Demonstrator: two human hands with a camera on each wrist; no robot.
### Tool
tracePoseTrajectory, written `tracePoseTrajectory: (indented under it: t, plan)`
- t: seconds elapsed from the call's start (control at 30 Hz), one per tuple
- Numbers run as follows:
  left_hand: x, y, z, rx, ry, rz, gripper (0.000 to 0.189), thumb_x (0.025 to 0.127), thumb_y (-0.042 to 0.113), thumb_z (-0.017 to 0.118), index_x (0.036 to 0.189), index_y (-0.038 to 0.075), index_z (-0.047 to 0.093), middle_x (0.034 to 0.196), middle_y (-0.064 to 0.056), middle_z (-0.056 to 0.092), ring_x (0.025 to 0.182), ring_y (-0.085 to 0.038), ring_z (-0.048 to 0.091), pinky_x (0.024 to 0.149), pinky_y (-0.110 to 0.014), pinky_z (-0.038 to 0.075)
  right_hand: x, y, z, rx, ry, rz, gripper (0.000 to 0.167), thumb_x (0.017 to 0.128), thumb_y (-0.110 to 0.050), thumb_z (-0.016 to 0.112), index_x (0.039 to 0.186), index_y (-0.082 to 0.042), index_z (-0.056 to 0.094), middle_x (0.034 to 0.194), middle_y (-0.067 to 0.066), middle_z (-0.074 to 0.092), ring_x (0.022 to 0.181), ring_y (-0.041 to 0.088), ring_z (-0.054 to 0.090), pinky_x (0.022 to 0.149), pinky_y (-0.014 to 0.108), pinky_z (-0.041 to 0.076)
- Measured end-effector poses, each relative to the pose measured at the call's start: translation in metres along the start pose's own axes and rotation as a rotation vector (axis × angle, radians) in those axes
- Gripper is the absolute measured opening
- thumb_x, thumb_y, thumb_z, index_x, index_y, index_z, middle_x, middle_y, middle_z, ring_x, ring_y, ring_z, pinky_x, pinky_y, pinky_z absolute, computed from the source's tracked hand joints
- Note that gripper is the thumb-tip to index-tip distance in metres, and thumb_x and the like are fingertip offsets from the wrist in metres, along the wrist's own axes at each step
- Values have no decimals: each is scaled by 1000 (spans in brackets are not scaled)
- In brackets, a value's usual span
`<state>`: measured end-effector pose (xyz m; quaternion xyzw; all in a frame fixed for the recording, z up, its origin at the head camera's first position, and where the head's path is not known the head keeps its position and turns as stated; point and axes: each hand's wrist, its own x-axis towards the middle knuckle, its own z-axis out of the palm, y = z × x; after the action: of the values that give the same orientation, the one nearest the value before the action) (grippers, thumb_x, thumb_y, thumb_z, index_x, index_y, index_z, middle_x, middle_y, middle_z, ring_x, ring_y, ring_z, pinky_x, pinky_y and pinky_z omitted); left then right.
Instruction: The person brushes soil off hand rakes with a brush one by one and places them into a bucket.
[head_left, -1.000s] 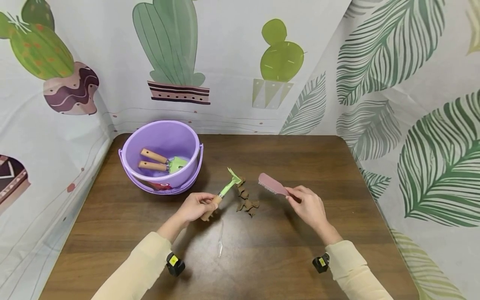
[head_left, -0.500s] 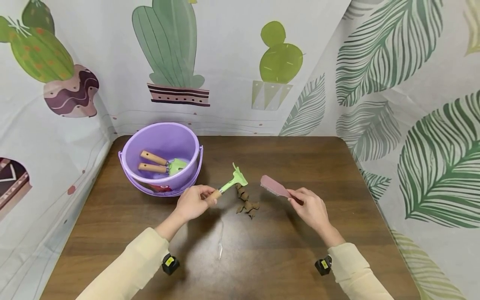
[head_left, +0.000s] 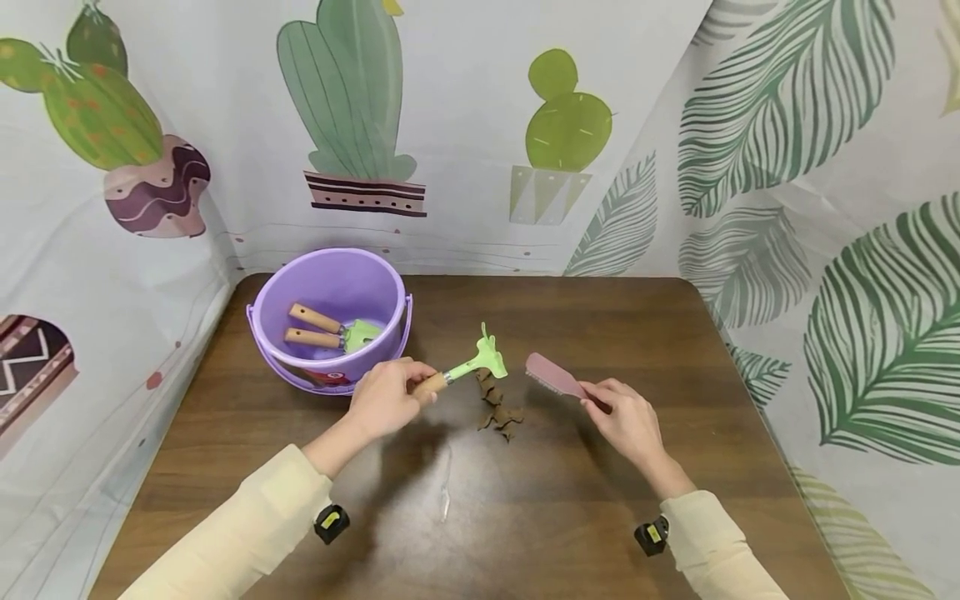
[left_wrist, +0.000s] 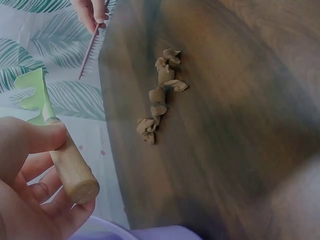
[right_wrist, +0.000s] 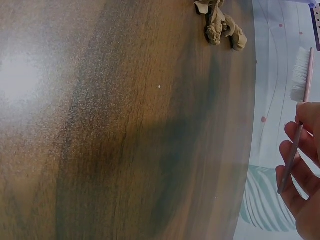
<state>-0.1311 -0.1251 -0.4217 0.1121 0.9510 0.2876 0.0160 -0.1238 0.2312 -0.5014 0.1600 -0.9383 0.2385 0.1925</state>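
Note:
My left hand [head_left: 386,398] grips the wooden handle of a small green hand rake [head_left: 487,358], its tines up and to the right over the far end of some brown clay-like lumps [head_left: 501,414]. In the left wrist view, thumb and fingers wrap the rake handle [left_wrist: 75,172], apart from the lumps. A pink brush [head_left: 553,375] with white bristles is pinched by its thin handle in my right hand [head_left: 626,417], to the right of the lumps. The right wrist view shows the brush [right_wrist: 300,75] side-on, bristles facing left.
A purple bucket [head_left: 341,283] stands at the back left, close beyond my left hand. Two wooden-handled tools [head_left: 313,338] with green metal lie inside it. Patterned cloth [head_left: 465,125] hangs behind the brown wooden table [head_left: 600,517].
My left hand has raised the rake from beside the lumps, its head shifting right and turning. The brush and my right hand have hardly moved; the head view has shifted slightly.

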Motion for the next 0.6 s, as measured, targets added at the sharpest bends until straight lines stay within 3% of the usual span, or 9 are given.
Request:
tracePoseTrajectory:
  t: [0.4,0.6]
  plan:
    - [0,10,-29,135,50,56,22,73,24,73,95,25,71,80,11,60,69,-12,55,52,-28,39,-2,3,-1,-9,-12,10,27,75,-17,73,102,-16,72,83,-5,65,64,9,55,49,25,42]
    - [3,5,-43,144,58,52,21,73,25,74,94,26,70,77,9,60,70,-14,55,51,-29,38,-4,5,-3,-18,11,5,27,74,-16,74,100,-17,73,82,-6,65,64,8,55,49,26,42]
